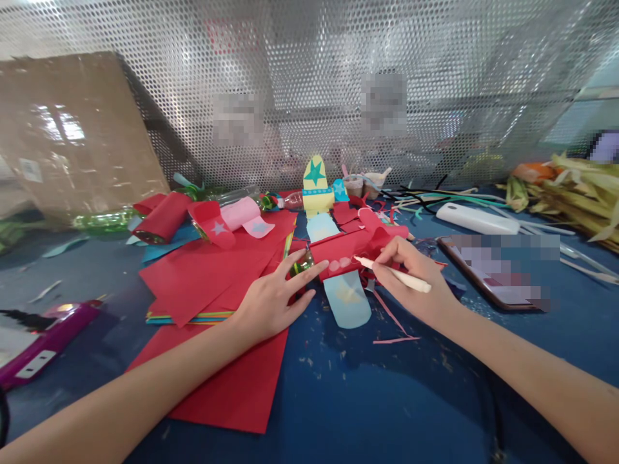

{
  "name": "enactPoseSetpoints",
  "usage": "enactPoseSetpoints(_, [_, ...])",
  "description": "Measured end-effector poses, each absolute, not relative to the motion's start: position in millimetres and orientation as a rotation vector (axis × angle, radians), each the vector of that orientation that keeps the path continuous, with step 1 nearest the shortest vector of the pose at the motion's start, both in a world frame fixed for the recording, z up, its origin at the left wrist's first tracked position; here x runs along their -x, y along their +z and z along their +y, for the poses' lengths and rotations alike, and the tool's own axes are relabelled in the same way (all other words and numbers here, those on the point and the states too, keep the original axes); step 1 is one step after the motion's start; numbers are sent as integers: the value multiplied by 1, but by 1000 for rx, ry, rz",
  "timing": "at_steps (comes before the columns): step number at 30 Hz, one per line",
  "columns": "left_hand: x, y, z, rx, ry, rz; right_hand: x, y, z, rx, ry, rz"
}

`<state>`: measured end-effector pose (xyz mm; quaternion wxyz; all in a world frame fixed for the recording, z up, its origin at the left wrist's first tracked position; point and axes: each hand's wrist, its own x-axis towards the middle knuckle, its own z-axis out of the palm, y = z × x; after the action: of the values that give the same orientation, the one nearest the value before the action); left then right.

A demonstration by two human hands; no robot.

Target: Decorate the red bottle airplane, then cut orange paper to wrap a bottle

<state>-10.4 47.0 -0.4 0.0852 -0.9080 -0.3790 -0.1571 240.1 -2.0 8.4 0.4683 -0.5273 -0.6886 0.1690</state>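
Note:
A paper toy airplane lies in the middle, its body [338, 250] a bottle wrapped in red paper, with pale blue wings [347, 301]. A row of pinkish dots runs along the red side. My left hand [273, 293] has its fingers spread, their tips resting against the neck end of the bottle. Between the thumb and fingers of my right hand [418, 277] is a white marker [403, 277], its tip touching the red paper at the right end of the dots.
Red paper sheets [232, 380] lie at the left, below red and pink paper-wrapped bottles [167, 218]. A purple power strip [53, 348] is far left. At the right are a phone [493, 270], a white case [476, 219] and corn husks [575, 200]. Behind stand cardboard [77, 135] and perforated metal [309, 77].

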Motion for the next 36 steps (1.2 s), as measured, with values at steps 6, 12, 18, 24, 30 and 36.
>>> enactPoseSetpoints(6, [10,0,47,2703,-464,-1129,-240,9,-2,1288,413,-1699])
enactPoseSetpoints(12, [10,1,46,2710,-459,-1127,-238,11,-3,1296,427,-1702])
enactPoseSetpoints(18, [10,1,46,2705,-454,-1141,-237,11,-3,1297,442,-1716])
enactPoseSetpoints(24, [10,0,47,2709,-453,-1144,-237,12,-4,1308,439,-1705])
enactPoseSetpoints(30, [11,0,47,2709,-463,-1142,-237,12,-4,1309,429,-1698])
enactPoseSetpoints(36, [11,-1,47,2704,-451,-1138,-237,11,-4,1303,424,-1724])
